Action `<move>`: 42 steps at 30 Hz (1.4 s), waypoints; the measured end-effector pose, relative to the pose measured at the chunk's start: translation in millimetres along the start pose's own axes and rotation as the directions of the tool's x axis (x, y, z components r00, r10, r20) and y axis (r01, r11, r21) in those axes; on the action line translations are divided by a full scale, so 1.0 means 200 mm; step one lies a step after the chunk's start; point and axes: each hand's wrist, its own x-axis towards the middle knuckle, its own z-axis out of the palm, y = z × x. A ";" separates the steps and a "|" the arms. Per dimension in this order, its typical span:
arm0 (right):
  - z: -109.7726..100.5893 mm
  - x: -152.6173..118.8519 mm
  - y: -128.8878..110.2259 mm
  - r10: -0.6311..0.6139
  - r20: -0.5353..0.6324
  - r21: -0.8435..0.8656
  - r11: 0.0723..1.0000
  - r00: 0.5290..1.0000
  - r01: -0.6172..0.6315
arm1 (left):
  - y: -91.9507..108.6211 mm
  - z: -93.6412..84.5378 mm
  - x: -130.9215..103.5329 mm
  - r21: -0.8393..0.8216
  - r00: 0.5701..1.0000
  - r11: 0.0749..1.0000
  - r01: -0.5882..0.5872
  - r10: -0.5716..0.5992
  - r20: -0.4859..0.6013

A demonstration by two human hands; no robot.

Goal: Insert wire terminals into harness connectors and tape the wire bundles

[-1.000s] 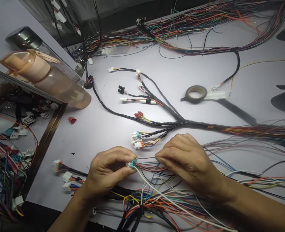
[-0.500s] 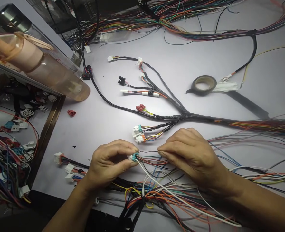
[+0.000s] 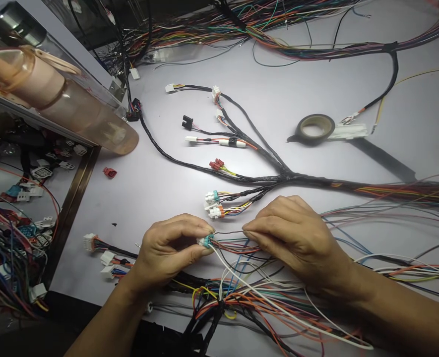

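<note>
Between thumb and fingers, my left hand (image 3: 172, 243) grips a small white-and-teal connector (image 3: 206, 241) with several coloured wires running out of its right side. My right hand (image 3: 293, 238) pinches a thin dark wire (image 3: 229, 232), which stretches level to the top of that connector. Whether its tip is seated inside cannot be made out. A thick white wire (image 3: 256, 285) leaves the connector and slopes down to the right. Just above my hands lie white connectors with teal and orange parts (image 3: 215, 212), on a black-taped wire harness (image 3: 289, 178).
A roll of black tape (image 3: 315, 130) lies at the right. A bottle (image 3: 89, 119) leans in at the upper left. Loose wires (image 3: 234, 302) spread below my hands, and a wire bundle (image 3: 279, 47) crosses the back. A red connector (image 3: 109, 172) lies near the metal-edged bin.
Both hands keep nearly the same place and grip. The dark wire between them bows slightly; the rest of the view shifts only a little.
</note>
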 end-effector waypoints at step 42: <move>-0.01 0.00 0.00 -0.012 -0.062 0.043 0.999 0.998 0.015 | 0.00 0.00 0.00 -0.224 0.990 0.974 0.030 -0.059 -0.124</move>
